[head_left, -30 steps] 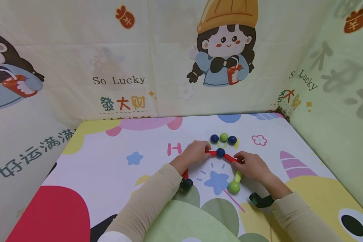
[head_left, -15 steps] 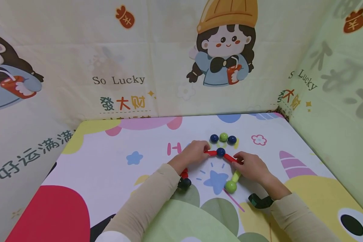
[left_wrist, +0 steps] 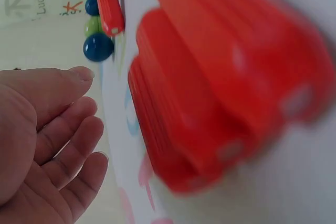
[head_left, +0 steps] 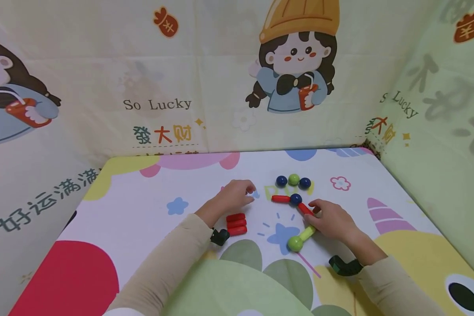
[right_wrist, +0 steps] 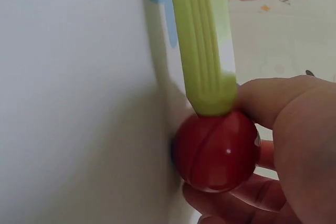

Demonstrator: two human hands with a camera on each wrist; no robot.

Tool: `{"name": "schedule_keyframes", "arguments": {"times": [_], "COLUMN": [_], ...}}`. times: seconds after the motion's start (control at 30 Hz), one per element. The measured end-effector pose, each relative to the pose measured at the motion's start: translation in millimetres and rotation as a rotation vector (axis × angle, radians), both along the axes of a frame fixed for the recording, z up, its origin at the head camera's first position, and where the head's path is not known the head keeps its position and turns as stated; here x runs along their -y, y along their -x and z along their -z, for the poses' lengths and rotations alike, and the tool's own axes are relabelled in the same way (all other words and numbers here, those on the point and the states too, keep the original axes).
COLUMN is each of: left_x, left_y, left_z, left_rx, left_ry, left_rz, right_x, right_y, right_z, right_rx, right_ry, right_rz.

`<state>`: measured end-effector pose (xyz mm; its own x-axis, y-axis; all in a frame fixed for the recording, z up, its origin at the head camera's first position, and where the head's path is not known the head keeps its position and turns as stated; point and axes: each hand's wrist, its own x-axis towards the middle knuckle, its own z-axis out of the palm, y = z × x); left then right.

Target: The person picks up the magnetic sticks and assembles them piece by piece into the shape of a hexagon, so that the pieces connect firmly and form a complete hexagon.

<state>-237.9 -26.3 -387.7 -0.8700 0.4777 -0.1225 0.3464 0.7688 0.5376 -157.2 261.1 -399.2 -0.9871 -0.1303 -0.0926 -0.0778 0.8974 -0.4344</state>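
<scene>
In the head view my left hand point(head_left: 233, 196) hovers left of the joined pieces, fingers loosely bent around nothing. Near its wrist lie three red rods point(head_left: 237, 224) side by side, large in the left wrist view. My right hand point(head_left: 335, 219) pinches a red ball point(right_wrist: 216, 151), which its fingers hide from above. From that ball a yellow-green rod point(right_wrist: 205, 45) runs to a green ball point(head_left: 295, 243). A red rod point(head_left: 305, 208) leads from the right hand to a dark blue ball point(head_left: 296, 199), and another red rod point(head_left: 281, 199) sticks out to its left.
Behind the joined pieces sit two loose dark blue balls point(head_left: 281, 181) with a light green ball point(head_left: 294, 179) between them. They rest on a table with a cartoon-print cover point(head_left: 205, 175). A printed cloth point(head_left: 221, 79) hangs at the back and sides.
My left hand has let go of the left red rod and moved left, uncovering the three red rods. The green ball end has swung a little left; my right hand has hardly moved.
</scene>
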Motion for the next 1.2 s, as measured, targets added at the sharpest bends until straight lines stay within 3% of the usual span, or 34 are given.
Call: {"name": "schedule_keyframes", "arguments": {"times": [0.17, 0.3, 0.53, 0.67, 0.93, 1.2], "left_x": [11.1, 14.6, 7.6, 0.6, -18.3, -41.5], "left_y": [1.9, 3.2, 9.9, 14.1, 16.8, 30.0], "left_z": [4.3, 8.3, 11.8, 12.6, 5.5, -14.7], "left_rx": [0.005, 0.027, 0.079, 0.065, 0.090, 0.072], "left_ry": [0.005, -0.004, 0.017, 0.041, 0.012, 0.077], "left_rz": [-0.015, -0.028, 0.027, 0.032, 0.054, 0.102], "right_x": [-3.7, -4.9, 0.0, 0.8, 0.5, 1.7], "right_y": [-1.1, 4.4, 22.2, 25.4, 24.4, 21.4], "right_z": [0.5, -3.0, -7.5, -3.9, -2.4, -0.7], "right_rx": [0.008, -0.035, -0.069, -0.067, -0.061, -0.065], "right_ry": [-0.008, 0.013, 0.027, 0.007, 0.007, 0.009], "right_rz": [-0.016, -0.047, -0.126, -0.146, -0.089, -0.066]}}
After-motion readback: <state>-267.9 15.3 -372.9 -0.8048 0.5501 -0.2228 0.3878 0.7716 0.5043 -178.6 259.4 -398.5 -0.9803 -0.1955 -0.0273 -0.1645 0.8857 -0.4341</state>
